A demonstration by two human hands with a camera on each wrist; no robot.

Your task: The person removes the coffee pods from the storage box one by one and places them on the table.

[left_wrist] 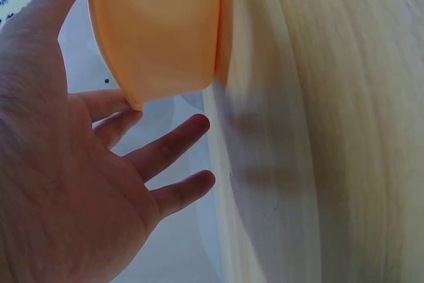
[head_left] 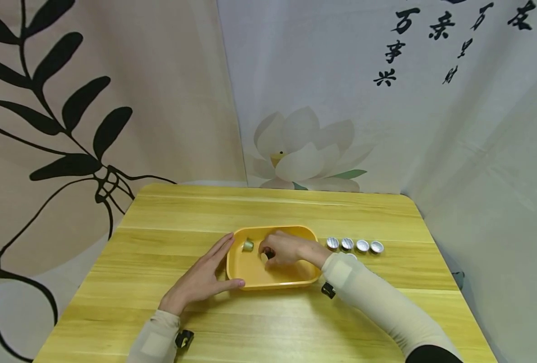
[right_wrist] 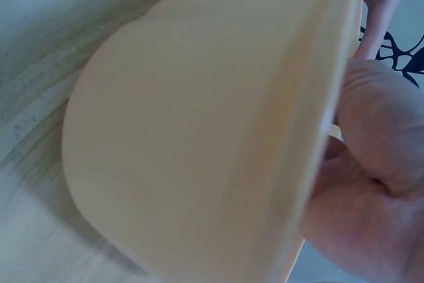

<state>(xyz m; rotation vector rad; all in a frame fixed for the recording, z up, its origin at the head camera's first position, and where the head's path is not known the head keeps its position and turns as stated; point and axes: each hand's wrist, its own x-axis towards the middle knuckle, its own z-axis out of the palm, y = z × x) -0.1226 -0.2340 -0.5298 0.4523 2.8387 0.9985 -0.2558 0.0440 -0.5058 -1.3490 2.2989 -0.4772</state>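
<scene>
A yellow tray point(head_left: 295, 277) lies on the table. My left hand point(head_left: 206, 275) has its fingers spread, with the thumb and fingertips touching the tray's left end; in the left wrist view, fingertips meet the tray's rim point(left_wrist: 137, 105). Inside the tray, my right hand point(head_left: 285, 248) has curled fingers that pinch a small dark coffee capsule with a pale face point(head_left: 264, 258), mostly hidden by the hand. A green capsule point(head_left: 247, 245) lies on its side left of that hand. The right wrist view shows the tray's outer wall point(right_wrist: 179, 117), which hides the fingertips.
Several silver-topped capsules point(head_left: 362, 246) stand in a row right of the tray, and another is partly hidden behind the right forearm point(head_left: 363, 287). The wooden table point(head_left: 268, 327) reaches back to a printed curtain point(head_left: 309, 91).
</scene>
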